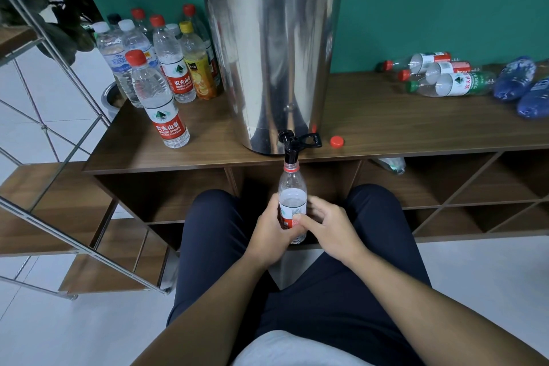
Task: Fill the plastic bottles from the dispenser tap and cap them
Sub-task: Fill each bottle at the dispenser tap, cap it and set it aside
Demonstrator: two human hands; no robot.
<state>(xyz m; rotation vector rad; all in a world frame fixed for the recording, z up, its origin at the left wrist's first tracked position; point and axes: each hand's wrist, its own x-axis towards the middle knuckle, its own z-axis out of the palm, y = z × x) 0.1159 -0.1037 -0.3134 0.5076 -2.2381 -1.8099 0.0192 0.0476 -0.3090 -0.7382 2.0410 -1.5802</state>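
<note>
A clear plastic bottle [292, 197] with a red neck ring stands upright, uncapped, its mouth right under the black tap [290, 145] of the steel dispenser [271, 62]. My left hand [271, 235] grips the bottle's lower part around the red label. My right hand [329, 229] touches the bottle from the right, thumb on the label, fingers loosely spread behind it. A loose red cap [337, 141] lies on the wooden shelf top [416, 125] just right of the tap.
Several capped upright bottles [160, 98] stand left of the dispenser. Several bottles [445, 80] lie on their sides at the right, with blue ones [515, 77] beyond. A metal stair frame [59, 116] is at the left. My knees sit below the shelf.
</note>
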